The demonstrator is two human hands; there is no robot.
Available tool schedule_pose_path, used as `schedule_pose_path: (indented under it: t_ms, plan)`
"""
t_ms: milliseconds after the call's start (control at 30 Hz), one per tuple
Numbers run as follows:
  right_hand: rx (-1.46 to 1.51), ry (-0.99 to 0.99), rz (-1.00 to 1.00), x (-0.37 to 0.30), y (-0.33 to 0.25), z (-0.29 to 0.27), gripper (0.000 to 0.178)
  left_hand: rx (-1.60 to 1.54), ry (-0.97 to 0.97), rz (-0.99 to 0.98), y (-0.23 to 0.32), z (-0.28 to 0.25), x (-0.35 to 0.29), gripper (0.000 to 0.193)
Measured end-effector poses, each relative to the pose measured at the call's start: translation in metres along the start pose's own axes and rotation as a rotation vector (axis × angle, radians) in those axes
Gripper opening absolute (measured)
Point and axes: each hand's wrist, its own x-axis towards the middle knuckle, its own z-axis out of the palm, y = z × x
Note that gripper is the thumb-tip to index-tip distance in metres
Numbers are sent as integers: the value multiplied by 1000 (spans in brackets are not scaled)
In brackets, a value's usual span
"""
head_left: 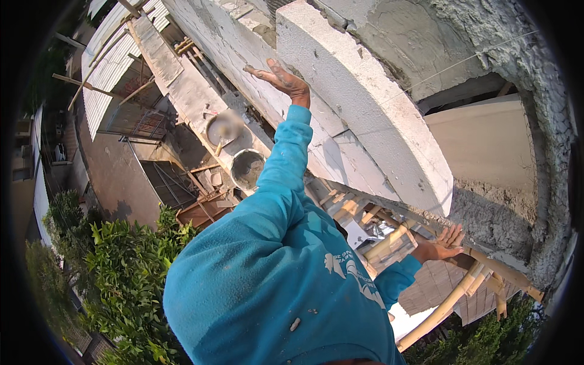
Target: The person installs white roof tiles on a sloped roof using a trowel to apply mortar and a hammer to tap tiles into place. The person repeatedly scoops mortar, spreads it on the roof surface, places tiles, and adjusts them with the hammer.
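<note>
Block (350,82), white and long, slants from upper middle to lower right, with the white wall (359,161) bordering its lower left side. Your left hand (291,84) is just beside the block's upper left end, palm turned up, fingers spread and gripping nothing that shows; I cannot tell whether it touches the block. Your right hand (437,248) is just below the block's lower right end, fingers extended and not clenched; contact with the block cannot be made out there either. Both of your arms wear blue sleeves (267,173).

To the block's right, a thin string (450,72) runs up to the right, near a smooth beige panel (486,140). Rough grey mortar (496,207) lies just right of the block's lower end. Left of the block, past your left forearm, are 2 round vessels: a basin (208,131) and, nearer you, a bucket (232,170) with grey mix inside. A walkway (201,100) lies beyond your left hand, left of the block. Below the block's lower end, a bamboo pole (439,313) slants. Far left of the block are a corrugated roof (112,76) and, lower, a leafy tree (134,274).
</note>
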Motion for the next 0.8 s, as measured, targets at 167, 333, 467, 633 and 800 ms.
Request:
schedule_pose_path:
  t_ms: [167,333,467,633,800]
  plan:
    - [-24,119,-22,8,-11,-14,68,125,-115,-127,-20,22,-27,89]
    - [-20,39,-57,13,-19,18,65,140,-199,-136,-22,27,-26,95]
    - [-107,32,-25,2,-15,24,61,420,-302,-58,-24,23,-14,96]
    - [-551,91,-30,-41,57,-58,43,319,-411,-112,1,19,3,85]
    - [-824,358,703,-242,198,-246,32,121,-594,-212,35,45,18,96]
